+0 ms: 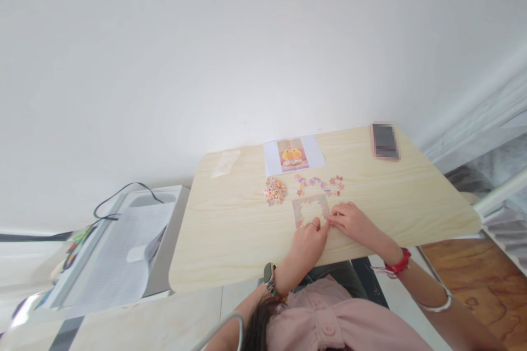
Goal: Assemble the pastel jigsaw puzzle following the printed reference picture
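hands [329, 227]: 2 | puzzle frame [311, 209]: 1 | piece pile [275, 190]: 1

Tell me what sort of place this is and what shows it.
Probably a room in a home, used as a hobby corner. A light wooden table stands against a plain white wall and bears a partly built jigsaw frame, loose puzzle pieces and a reference picture; a phone lies nearby.

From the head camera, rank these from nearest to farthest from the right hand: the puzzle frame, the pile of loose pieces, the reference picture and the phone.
From the right hand:
1. Puzzle frame, touching its fingertips, just left.
2. Pile of loose pieces, further left, beyond the frame.
3. Reference picture and phone, both at the table's far edge, too close to call.
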Motion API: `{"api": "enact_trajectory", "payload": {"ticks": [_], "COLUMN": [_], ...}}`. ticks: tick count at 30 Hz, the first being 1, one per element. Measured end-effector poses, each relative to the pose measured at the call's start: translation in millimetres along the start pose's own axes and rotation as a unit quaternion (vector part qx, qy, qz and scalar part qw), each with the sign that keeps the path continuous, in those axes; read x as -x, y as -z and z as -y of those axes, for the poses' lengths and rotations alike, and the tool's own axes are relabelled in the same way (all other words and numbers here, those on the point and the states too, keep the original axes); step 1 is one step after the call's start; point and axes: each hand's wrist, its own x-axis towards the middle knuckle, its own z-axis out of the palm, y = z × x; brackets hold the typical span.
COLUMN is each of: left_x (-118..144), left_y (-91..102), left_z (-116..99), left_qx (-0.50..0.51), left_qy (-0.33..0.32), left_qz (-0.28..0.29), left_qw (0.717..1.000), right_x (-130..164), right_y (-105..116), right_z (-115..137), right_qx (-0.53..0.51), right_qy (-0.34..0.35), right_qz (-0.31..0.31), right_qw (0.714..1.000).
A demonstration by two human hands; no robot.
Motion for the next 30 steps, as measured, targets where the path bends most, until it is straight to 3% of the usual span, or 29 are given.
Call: {"api": "enact_trajectory", "payload": {"ticks": [6, 10, 19, 24, 30], "left_x": [0.2, 3.7, 20.3, 31.2, 34.0], "left_y": [8.0, 16.1, 23.3, 18.6, 20.6], "left_z": [7.1, 23.3, 63.5, 75.4, 77.1], "left_qx": [0.02, 0.044, 0.037, 0.042, 0.05], "left_qy": [0.003, 0.034, 0.134, 0.162, 0.168], "left_qz": [-0.007, -0.032, -0.117, -0.133, -0.134], "left_qw": [1.0, 0.998, 0.983, 0.977, 0.975], "right_x": [-14.5, -40.8, -113.4, -122.5, -114.7], "right_y": [6.7, 12.0, 0.2, -5.5, 6.8], "right_z": [-5.3, -14.7, -35.7, -35.9, -29.8], "right_qx": [-0.036, -0.055, -0.036, -0.036, 0.02], "right_qy": [-0.01, -0.032, -0.009, -0.002, -0.026], "right_qz": [-0.021, -0.042, 0.041, 0.069, 0.073], "right_qw": [0.999, 0.997, 0.998, 0.997, 0.997]}}
